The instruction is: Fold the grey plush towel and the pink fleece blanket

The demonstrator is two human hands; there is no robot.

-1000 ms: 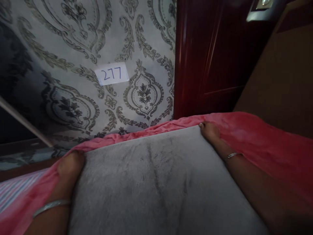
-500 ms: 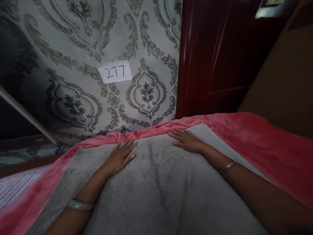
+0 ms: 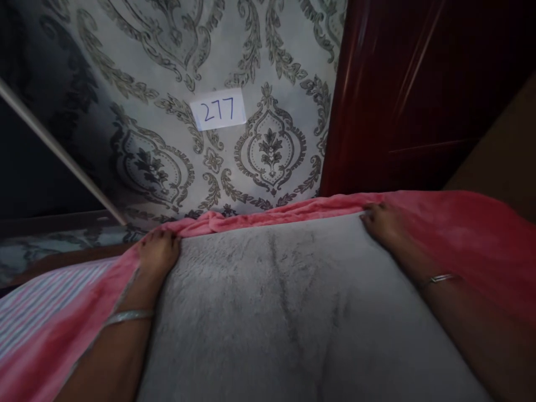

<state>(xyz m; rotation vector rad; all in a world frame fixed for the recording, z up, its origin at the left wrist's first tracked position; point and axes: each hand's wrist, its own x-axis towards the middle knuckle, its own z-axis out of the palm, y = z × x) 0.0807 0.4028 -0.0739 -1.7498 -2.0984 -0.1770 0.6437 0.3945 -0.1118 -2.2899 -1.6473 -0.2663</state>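
Note:
A grey plush cloth point(image 3: 251, 290) lies spread over a pink blanket point(image 3: 452, 240), with dark crease lines down its middle. At its far left corner is my left hand point(image 3: 159, 251), fingers curled over the edge and closed on the cloth. My right hand point(image 3: 383, 223) is at the far right corner, its fingers bent and closed on the cloth there. Both fingertips are partly hidden against the fabric. A bracelet circles each wrist.
Beyond the blanket rises a wall with patterned wallpaper point(image 3: 270, 151), bearing a paper label point(image 3: 220, 110) marked 277. A dark red wooden panel point(image 3: 385, 111) stands at the right. Striped bedding point(image 3: 54, 296) shows at the left, below a slanted pale bar point(image 3: 62, 151).
My hands have moved apart from lying flat on the cloth out to its two far corners, and their fingers have closed there. The view has shifted slightly left.

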